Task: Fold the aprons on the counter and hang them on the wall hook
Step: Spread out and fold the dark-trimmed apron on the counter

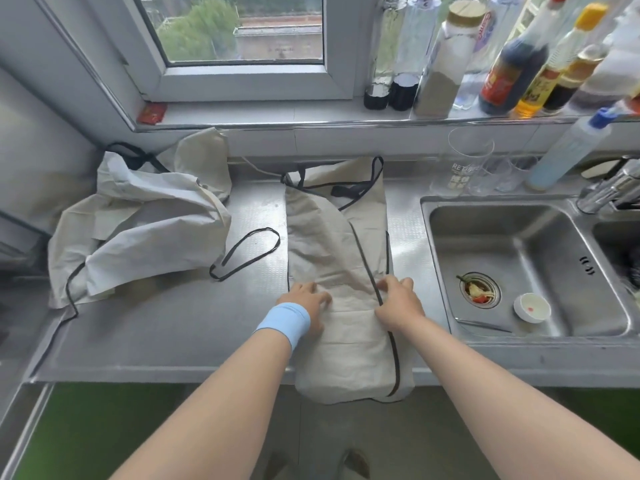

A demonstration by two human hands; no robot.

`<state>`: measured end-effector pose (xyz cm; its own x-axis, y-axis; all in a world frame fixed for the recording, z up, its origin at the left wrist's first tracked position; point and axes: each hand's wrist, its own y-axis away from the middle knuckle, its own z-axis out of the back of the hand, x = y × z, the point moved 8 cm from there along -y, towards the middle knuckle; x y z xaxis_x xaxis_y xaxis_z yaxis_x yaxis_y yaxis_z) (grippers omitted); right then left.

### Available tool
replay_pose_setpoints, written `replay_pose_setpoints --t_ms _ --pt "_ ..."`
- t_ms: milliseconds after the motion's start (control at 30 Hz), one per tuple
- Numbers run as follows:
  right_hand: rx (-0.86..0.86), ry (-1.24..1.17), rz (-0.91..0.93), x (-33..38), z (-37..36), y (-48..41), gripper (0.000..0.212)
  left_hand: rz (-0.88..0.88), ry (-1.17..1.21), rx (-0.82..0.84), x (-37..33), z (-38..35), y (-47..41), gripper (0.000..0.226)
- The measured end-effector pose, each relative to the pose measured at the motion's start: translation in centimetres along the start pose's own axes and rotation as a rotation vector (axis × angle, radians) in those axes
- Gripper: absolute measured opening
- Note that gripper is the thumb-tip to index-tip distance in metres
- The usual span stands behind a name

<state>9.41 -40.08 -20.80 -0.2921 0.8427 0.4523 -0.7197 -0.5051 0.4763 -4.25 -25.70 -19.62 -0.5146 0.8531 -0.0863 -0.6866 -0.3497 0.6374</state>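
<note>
A beige apron with black trim lies lengthwise on the steel counter, folded into a narrow strip; its lower end hangs over the front edge. My left hand, with a blue wristband, presses flat on the strip's left side. My right hand rests on the right side, fingers bent at the black trim; whether it pinches the cloth is unclear. A second beige apron sits crumpled at the left, one black strap looping out toward the middle. No wall hook is in view.
A steel sink lies right of the apron, with a small white dish and food scraps in the drain. Glasses stand behind it. Several bottles line the window sill. A faucet is at the far right.
</note>
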Motion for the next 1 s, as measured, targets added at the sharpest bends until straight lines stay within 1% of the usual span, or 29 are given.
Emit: replay_pose_setpoints --t_ms 67,133,167,200,267,333,400,533,600,667,733,800,900,967,1000 --pt "0.084 -0.014 0.066 1.2 -1.0 -0.1 0.049 0.076 -0.031 0.065 1.2 0.7 0.5 0.049" --pt "0.181 -0.001 0.134 3.0 -1.8 -0.4 0.046 0.133 -0.084 0.163 2.7 1.2 1.2 0.049" --pt "0.219 0.043 0.163 4.1 -2.1 -0.5 0.043 0.141 -0.093 0.202 3.3 1.4 1.4 0.05" --pt "0.238 0.097 0.178 5.1 -2.0 -0.7 0.039 0.14 -0.081 0.221 3.8 1.7 1.7 0.051" --pt "0.197 0.176 0.184 6.9 -0.9 -1.4 0.032 0.132 -0.001 0.2 5.0 2.9 1.6 0.047" --pt "0.108 0.185 0.197 8.7 0.9 -2.6 0.029 0.127 0.077 0.107 6.2 5.0 0.9 0.039" --pt "0.061 0.132 0.227 10.9 2.3 -4.1 0.029 0.136 0.146 -0.022 7.6 7.7 -0.3 0.032" --pt "0.049 0.045 0.271 15.9 3.5 -7.1 0.032 0.112 0.185 -0.316 10.7 14.3 -2.6 0.037" --pt "0.008 0.009 0.303 19.2 3.7 -9.0 0.031 0.105 0.199 -0.451 13.0 17.5 -3.9 0.036" --pt "-0.031 0.01 0.327 22.2 3.8 -10.8 0.032 0.122 0.198 -0.555 15.5 19.7 -4.9 0.034" --pt "-0.067 0.075 0.365 25.3 3.5 -12.8 0.033 0.125 0.202 -0.611 17.9 21.3 -6.1 0.034" --pt "-0.114 0.209 0.456 28.5 2.9 -14.5 0.039 0.101 0.171 -0.552 19.7 21.8 -7.9 0.034" --pt "-0.121 0.449 0.566 31.8 0.6 -16.4 0.047 0.073 0.067 -0.329 21.1 21.4 -10.5 0.036" --pt "-0.135 0.655 0.589 32.8 -1.0 -17.5 0.051 0.058 0.108 -0.218 21.9 21.0 -11.8 0.036" --pt "-0.155 0.739 0.575 32.9 -1.5 -18.1 0.052 0.051 0.155 -0.192 22.2 21.0 -12.2 0.037"
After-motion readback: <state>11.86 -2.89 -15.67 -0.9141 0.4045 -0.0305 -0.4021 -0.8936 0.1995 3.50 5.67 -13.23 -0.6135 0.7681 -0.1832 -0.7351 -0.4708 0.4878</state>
